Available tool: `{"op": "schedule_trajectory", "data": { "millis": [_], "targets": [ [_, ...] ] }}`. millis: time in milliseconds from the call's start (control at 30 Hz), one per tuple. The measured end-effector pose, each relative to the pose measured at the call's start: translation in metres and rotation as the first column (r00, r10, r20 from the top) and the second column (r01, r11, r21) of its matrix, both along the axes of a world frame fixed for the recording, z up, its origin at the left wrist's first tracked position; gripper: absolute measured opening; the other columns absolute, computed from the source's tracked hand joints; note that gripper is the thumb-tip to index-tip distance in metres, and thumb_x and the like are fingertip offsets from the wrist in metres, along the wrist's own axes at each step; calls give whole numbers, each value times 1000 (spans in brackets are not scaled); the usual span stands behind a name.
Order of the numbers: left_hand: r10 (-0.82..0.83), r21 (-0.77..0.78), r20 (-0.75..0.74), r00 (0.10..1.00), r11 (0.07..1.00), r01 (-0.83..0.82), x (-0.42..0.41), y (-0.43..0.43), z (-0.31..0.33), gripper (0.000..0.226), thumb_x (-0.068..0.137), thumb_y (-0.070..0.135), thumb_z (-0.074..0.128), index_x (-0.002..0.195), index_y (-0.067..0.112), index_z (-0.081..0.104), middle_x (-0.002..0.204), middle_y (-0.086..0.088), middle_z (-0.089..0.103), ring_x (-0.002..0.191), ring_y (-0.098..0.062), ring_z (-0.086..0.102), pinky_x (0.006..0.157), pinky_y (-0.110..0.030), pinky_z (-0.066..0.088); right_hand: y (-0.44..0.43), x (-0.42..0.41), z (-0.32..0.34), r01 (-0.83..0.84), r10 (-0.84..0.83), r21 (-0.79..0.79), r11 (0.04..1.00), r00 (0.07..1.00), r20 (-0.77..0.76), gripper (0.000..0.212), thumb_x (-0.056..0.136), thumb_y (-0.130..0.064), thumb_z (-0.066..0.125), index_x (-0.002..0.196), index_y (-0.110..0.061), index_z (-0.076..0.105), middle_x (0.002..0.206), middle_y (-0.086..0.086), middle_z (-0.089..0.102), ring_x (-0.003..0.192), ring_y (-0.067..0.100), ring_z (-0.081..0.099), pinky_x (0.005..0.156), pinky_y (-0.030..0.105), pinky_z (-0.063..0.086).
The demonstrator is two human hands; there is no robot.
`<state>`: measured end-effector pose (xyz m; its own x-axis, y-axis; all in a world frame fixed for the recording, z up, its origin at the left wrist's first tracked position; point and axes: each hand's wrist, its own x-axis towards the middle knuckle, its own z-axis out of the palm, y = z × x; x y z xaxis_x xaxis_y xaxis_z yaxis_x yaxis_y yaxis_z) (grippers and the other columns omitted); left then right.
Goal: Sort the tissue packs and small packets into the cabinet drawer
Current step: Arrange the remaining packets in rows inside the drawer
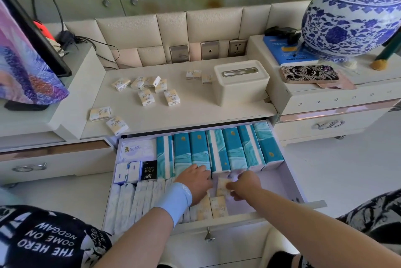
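Observation:
The cabinet drawer (290, 183) is pulled open. Several teal tissue packs (234, 150) stand in a row at its back, and white packets (130, 200) line its front left. My right hand (245, 184) pinches a small yellow-white packet (222, 187) inside the drawer, just in front of the teal packs. My left hand (195, 183), with a blue wristband, lies flat on packets beside it, fingers straight. Another yellow packet (219, 207) stands at the drawer's front. Several small yellow packets (147, 88) lie scattered on the cabinet top, two (108, 117) near its front left edge.
A white tissue box (240, 81) stands on the cabinet top at right. A blue-and-white vase (351, 20), a phone (309, 74) and a blue book (280, 50) sit on the raised right cabinet. A screen (26, 54) and cables stand at left. Wall sockets (237, 47) line the back.

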<state>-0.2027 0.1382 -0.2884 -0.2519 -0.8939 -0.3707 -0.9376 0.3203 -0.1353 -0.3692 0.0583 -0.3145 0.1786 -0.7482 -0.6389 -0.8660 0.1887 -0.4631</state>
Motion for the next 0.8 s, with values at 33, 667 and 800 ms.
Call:
{"op": "schedule_trajectory", "data": {
  "millis": [33, 667, 800],
  "targets": [
    [-8, 37, -4, 1000, 999, 8, 0, 0, -1, 31, 96, 23, 51, 125, 21, 62, 125, -7, 55, 116, -29, 44, 98, -40, 34, -1, 0, -6, 12, -11, 48, 999, 1000, -13, 15, 79, -19, 73, 77, -10, 62, 79, 12, 75, 69, 23, 74, 68, 37, 62],
    [-20, 250, 87, 996, 968, -2, -13, 4, -18, 43, 95, 31, 47, 138, 24, 51, 146, 3, 43, 137, -28, 30, 109, -42, 32, 7, 32, -3, -322, 342, 178, 930, 935, -91, 7, 88, -10, 53, 83, -6, 58, 98, 19, 72, 74, 29, 71, 47, 27, 51],
    [27, 218, -39, 999, 976, -18, -3, 3, -8, 35, 93, 27, 47, 125, 21, 61, 130, -5, 57, 121, -28, 50, 98, -41, 45, -1, 30, 8, -366, 393, 284, 886, 919, -40, 26, 95, -15, 52, 114, -1, 62, 110, 16, 70, 90, 29, 73, 63, 36, 59]
  ]
}}
